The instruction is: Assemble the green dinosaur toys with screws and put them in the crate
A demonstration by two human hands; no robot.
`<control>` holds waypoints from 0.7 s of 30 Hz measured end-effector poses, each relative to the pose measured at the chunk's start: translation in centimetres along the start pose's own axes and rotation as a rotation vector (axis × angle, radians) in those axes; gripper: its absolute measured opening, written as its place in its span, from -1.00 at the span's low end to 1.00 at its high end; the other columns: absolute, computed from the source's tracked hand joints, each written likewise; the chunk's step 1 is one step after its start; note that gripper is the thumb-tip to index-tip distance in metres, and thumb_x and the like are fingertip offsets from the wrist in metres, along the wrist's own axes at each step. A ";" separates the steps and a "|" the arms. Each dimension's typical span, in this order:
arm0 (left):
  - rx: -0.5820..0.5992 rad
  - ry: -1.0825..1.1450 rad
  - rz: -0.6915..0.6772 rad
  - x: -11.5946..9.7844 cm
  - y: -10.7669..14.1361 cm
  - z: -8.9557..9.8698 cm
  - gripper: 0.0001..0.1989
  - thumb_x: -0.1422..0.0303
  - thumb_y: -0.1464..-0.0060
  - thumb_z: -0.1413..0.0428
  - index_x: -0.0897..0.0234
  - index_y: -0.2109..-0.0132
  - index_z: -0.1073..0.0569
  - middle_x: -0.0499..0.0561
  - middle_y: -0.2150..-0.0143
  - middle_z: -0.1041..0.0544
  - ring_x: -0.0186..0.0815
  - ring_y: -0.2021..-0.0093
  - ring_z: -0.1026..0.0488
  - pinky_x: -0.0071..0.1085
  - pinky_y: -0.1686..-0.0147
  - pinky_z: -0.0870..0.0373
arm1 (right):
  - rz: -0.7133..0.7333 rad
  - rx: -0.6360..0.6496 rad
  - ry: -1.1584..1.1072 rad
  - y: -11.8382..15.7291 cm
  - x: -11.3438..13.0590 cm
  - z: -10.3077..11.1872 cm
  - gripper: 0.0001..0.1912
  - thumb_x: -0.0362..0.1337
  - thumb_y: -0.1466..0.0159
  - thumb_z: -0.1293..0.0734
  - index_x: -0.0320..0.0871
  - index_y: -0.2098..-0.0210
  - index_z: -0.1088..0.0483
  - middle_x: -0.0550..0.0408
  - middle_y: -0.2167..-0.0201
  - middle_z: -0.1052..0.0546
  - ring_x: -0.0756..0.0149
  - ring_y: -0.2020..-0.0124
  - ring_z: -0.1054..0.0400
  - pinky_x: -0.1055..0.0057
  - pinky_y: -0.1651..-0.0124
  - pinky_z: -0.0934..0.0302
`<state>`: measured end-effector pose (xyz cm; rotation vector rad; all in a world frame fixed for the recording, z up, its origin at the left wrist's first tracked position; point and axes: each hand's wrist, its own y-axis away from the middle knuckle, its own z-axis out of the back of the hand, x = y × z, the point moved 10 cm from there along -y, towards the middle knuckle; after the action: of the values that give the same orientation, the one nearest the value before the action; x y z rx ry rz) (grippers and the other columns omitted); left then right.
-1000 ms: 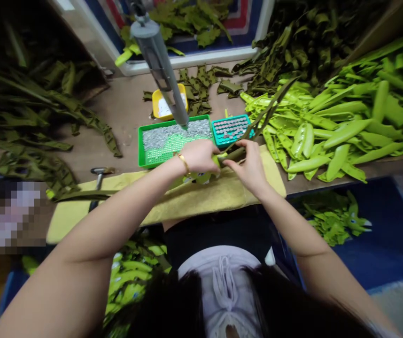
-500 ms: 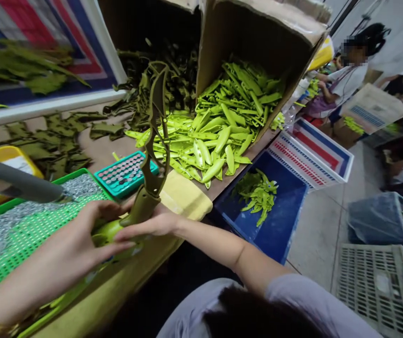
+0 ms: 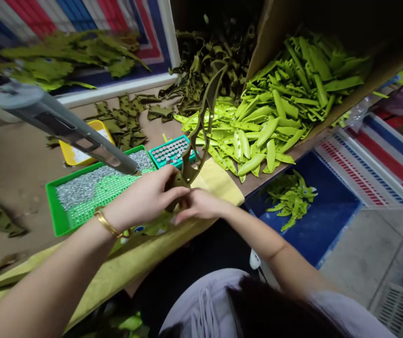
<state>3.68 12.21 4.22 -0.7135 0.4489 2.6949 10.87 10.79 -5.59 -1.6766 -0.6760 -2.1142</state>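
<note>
A long olive-green plastic piece with cut-outs [image 3: 205,124] stands up out of my two hands, over the yellow cloth [image 3: 222,180]. My left hand [image 3: 162,188] is wrapped round its lower end, and my right hand [image 3: 197,204] grips the same end from the other side. Below the hands a bright green part with a round blue spot [image 3: 145,229] is partly hidden by my left wrist. Just left of my hands are a green basket of small metal pieces [image 3: 54,206] and a grey electric screwdriver [image 3: 78,129], its tip by my left hand.
A teal tray of small discs [image 3: 171,151] sits behind my hands. Beyond lie piles of bright green pods [image 3: 265,131] and dark olive parts [image 3: 124,122], with a cardboard box [image 3: 263,42]. A blue crate [image 3: 328,225] is at the right, a yellow tray [image 3: 68,152] at the left.
The view has swung left and down, so the scene sits further right. My hands have drawn closer together round the olive piece, covering more of its lower end. The distant people are mostly out of view.
</note>
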 end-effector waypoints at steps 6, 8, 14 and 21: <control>-0.120 0.147 0.155 3.6 -2.1 -1.6 -0.63 0.05 -0.01 -0.02 0.24 0.17 -0.32 0.06 0.21 -0.50 -0.15 0.21 -0.43 -0.26 0.21 -0.35 | -0.206 -1.011 0.764 4.3 -0.2 22.5 -0.63 -0.20 -0.19 -0.34 -0.32 0.09 -0.37 -0.33 0.03 -0.40 -0.07 -0.10 -0.22 -0.11 -0.16 -0.08; -0.104 0.187 0.180 3.8 -2.6 -2.5 -0.62 0.07 -0.07 0.04 0.26 0.11 -0.35 0.10 0.12 -0.51 -0.13 0.14 -0.44 -0.24 0.12 -0.34 | -0.231 -1.029 0.882 3.6 -0.4 24.1 -0.69 -0.33 -0.15 -0.34 -0.36 0.13 -0.36 -0.42 -0.01 -0.36 -0.15 -0.14 -0.17 -0.17 -0.18 -0.02; -0.064 0.165 0.209 3.0 -3.3 -3.6 -0.68 0.18 -0.19 0.13 0.27 0.16 -0.40 0.13 0.13 -0.54 -0.14 0.12 -0.45 -0.26 0.09 -0.33 | 0.027 -0.971 0.104 2.7 -1.2 19.5 -0.63 -0.16 -0.28 -0.21 -0.14 -0.04 -0.15 -0.05 0.20 -0.48 0.25 0.22 -0.42 0.18 0.09 -0.34; -0.159 0.168 0.214 2.8 -2.2 -3.7 -0.68 0.18 -0.22 0.11 0.25 0.23 -0.45 0.08 0.22 -0.58 -0.17 0.18 -0.49 -0.29 0.14 -0.34 | 0.034 -0.655 -0.831 -2.0 -2.6 8.2 -0.60 0.10 -0.28 -0.16 -0.08 0.12 -0.26 0.08 0.25 -0.53 0.32 0.26 -0.46 0.33 0.21 -0.39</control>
<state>3.75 13.38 -0.82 -0.9943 0.3729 2.9075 16.96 17.02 -6.95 -2.9432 -0.1152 -1.6359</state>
